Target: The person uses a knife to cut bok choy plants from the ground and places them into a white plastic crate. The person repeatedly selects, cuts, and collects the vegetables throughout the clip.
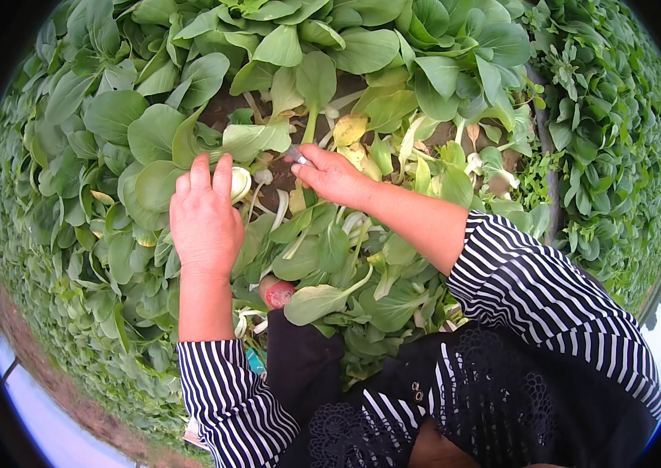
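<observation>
My left hand is closed around a head of bok choy, whose pale cut-looking base points right past my fingers. The plant's green leaves spread above and to the left of the hand. My right hand grips a small knife, its metal blade partly in view just right of the bok choy. A loose green leaf lies between and above both hands. Most of the knife's handle is hidden in my fingers.
Dense standing bok choy surrounds the worked patch. Cut leaves and yellowed leaves litter the soil before me. A red round object shows beside my dark-clothed leg. A narrow furrow separates another planted bed at right.
</observation>
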Tool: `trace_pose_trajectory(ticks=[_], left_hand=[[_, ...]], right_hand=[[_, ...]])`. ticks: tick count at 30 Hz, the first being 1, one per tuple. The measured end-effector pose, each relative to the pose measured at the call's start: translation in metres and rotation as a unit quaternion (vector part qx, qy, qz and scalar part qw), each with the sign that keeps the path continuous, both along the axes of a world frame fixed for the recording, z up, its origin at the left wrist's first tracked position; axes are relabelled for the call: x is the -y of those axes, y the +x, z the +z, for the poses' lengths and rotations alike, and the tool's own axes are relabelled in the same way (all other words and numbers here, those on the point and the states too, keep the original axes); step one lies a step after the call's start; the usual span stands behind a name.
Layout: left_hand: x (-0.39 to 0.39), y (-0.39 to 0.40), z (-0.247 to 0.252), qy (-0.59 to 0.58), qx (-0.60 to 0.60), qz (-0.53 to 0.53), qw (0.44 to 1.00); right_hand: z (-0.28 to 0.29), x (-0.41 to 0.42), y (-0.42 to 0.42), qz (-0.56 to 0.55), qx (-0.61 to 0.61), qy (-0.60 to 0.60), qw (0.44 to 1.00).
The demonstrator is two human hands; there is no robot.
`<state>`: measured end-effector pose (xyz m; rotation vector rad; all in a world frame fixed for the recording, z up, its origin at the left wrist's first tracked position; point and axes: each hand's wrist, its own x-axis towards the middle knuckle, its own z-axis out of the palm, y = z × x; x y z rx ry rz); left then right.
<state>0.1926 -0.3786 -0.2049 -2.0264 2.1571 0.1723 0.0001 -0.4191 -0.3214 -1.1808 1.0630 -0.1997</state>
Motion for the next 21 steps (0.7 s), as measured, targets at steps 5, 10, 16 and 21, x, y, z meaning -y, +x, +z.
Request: trace_pose_trajectory(ticks=[5,10,16,21], left_hand=[[-0.037,-0.003,-0.009,0.001,0.006,0.001,1.000],[-0.040,-0.003,-0.011,-0.005,-0.003,0.018,1.000],[-0.026,0.011,-0.009,-0.020,-0.073,0.066,0.995],[-0.022,0.014,-0.009,-0.002,-0.081,0.099,0.992]], right_hand=[[-0.002,0.013,0.004,-0.066,-0.045,0.037,0.996],[-0.016,-0.014,-0.011,0.000,-0.006,-0.050,0.999],[-0.010,0.007,0.014,-0.011,-0.060,0.104,0.993],[-0.010,0.010,0.028,-0.021,-0.040,0.165,0.985]])
